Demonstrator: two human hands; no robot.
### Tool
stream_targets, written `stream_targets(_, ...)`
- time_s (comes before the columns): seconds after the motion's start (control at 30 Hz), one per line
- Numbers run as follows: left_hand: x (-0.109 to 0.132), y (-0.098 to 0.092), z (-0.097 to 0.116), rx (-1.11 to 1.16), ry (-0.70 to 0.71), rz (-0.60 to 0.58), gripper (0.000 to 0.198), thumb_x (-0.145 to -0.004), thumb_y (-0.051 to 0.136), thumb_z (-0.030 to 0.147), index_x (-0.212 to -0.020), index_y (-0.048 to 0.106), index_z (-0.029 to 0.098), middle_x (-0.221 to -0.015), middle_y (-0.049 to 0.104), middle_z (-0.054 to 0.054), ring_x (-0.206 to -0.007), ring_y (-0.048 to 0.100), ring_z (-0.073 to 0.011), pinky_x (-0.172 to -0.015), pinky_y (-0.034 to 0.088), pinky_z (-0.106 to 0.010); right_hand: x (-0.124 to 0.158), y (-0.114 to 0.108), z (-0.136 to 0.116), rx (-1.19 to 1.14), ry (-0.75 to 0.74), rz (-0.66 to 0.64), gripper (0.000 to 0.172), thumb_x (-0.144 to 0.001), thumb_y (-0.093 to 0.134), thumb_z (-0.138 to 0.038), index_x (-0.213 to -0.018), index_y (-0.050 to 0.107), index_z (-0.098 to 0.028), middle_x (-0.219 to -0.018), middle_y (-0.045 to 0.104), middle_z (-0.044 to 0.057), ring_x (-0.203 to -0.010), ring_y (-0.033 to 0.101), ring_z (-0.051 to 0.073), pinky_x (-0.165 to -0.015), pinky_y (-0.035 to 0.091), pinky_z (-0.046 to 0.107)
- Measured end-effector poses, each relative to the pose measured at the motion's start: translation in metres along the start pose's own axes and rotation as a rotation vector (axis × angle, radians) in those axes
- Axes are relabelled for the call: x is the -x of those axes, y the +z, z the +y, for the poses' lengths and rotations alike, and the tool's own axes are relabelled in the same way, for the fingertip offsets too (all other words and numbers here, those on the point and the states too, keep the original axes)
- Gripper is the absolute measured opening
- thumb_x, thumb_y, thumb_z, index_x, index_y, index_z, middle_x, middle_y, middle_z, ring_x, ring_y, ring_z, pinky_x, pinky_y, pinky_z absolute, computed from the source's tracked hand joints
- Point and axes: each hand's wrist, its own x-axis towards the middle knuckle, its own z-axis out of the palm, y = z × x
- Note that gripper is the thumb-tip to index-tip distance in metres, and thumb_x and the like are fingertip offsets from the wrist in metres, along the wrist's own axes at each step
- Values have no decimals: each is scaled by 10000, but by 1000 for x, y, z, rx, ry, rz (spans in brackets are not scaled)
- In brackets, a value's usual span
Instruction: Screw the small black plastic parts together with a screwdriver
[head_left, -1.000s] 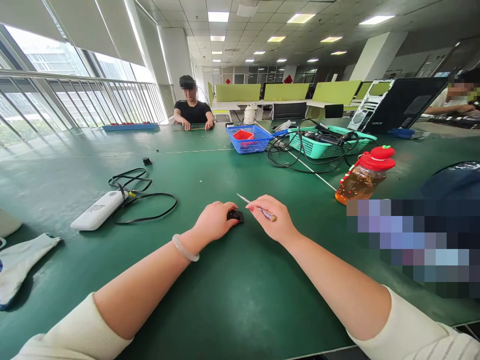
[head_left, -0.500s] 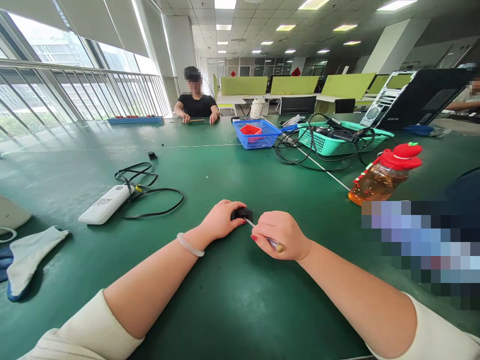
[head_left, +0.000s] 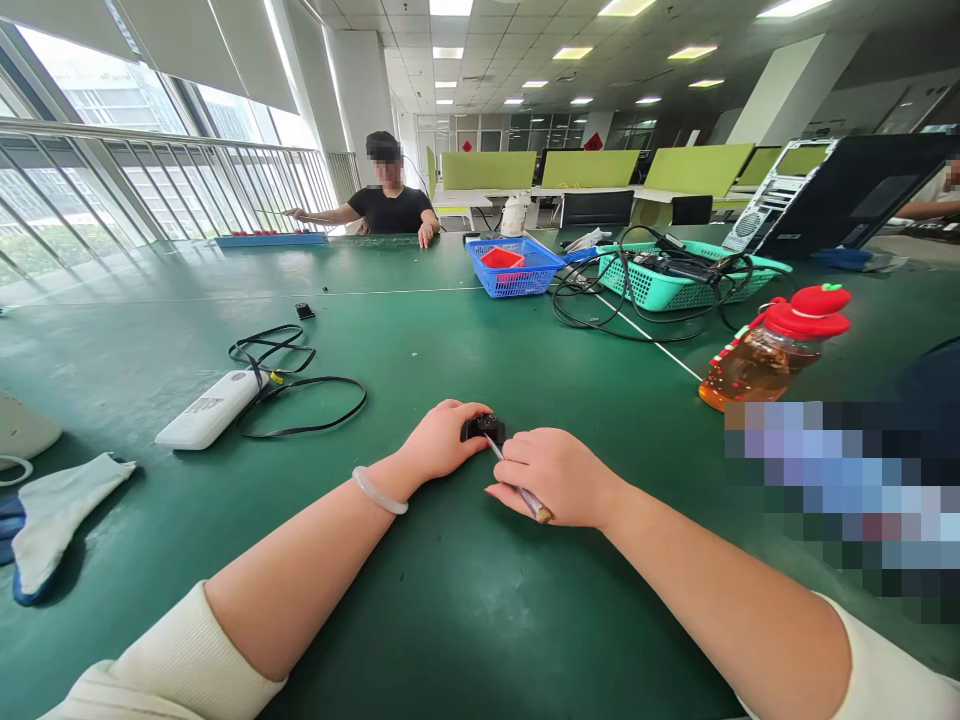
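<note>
On the green table (head_left: 465, 610), my left hand (head_left: 444, 441) grips a small black block-like part (head_left: 491, 428) between thumb and fingers; its exact kind is too small to tell. My right hand (head_left: 559, 478) is wrapped round a slim screwdriver (head_left: 537, 504) with a clear handle and a yellowish butt end. The thin metal shaft points up and left, its tip against the near side of the black part. My fingers cover part of the handle and the left side of the part.
A white power bank (head_left: 211, 408) with a black cable lies left, a glove (head_left: 64, 520) nearer. Beyond are a small black piece (head_left: 304, 311), a blue basket (head_left: 517, 285) and a green basket (head_left: 675, 292) with cables. A red-lidded bottle (head_left: 765, 365) stands right. A person (head_left: 391, 210) sits opposite.
My right hand has turned its grip, and the screwdriver's handle end has swung left and nearer to me. My left hand stays put. The person opposite has stretched an arm toward the blue tray.
</note>
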Motion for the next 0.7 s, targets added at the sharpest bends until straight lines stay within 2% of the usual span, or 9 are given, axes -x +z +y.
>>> stream_targets(0.07, 0, 0, -1, -1, -4, 0, 411, -826, 643, 310, -1232, 614, 255, -1159, 694, -52, -1134, 586, -245, -1007, 488, -391, 1, -1, 3, -132, 110, 76, 302, -915, 528, -278, -633, 598, -198, -587, 526, 0, -542, 427, 118, -534, 303, 262)
stream_targets(0.17, -1, 0, -1, -4, -5, -12, 418, -832, 649, 345, -1238, 614, 249, -1169, 688, -66, -1138, 583, -251, -1015, 480, -396, 3, 0, 8, -401, 392, 227, 374, -945, 477, -343, -628, 613, -200, -583, 543, 4, -526, 455, 111, -522, 348, 253)
stream_targets(0.3, -1, 0, -1, 2, -13, -27, 420, -833, 648, 357, -1239, 610, 254, -1164, 688, -67, -1135, 580, -256, -1007, 482, -402, 3, 8, 16, -754, 878, 423, 527, -900, 488, -597, -585, 628, -198, -481, 465, -8, -453, 438, 116, -448, 348, 256)
stream_targets(0.37, 0, -1, 0, 9, -15, -28, 414, -830, 650, 355, -1231, 612, 261, -1157, 690, -62, -1126, 581, -256, -999, 486, -406, 2, 14, 20, -914, 1050, 505, 571, -842, 520, -681, -560, 614, -193, -440, 410, -24, -401, 411, 106, -402, 328, 248)
stream_targets(0.47, -1, -1, 0, 17, -20, -27, 416, -823, 651, 359, -1226, 613, 260, -1149, 691, -59, -1117, 581, -258, -992, 488, -411, 1, 20, 23, -1027, 1138, 601, 572, -794, 576, -701, -548, 603, -185, -423, 400, -36, -368, 409, 93, -377, 322, 234)
stream_targets(0.7, -1, 0, 0, 16, -30, -28, 419, -818, 650, 371, -1221, 611, 259, -1144, 689, -55, -1119, 580, -256, -984, 491, -406, 1, 20, 21, -1067, 1131, 652, 546, -764, 644, -675, -543, 624, -176, -419, 422, -41, -364, 433, 74, -372, 332, 207)
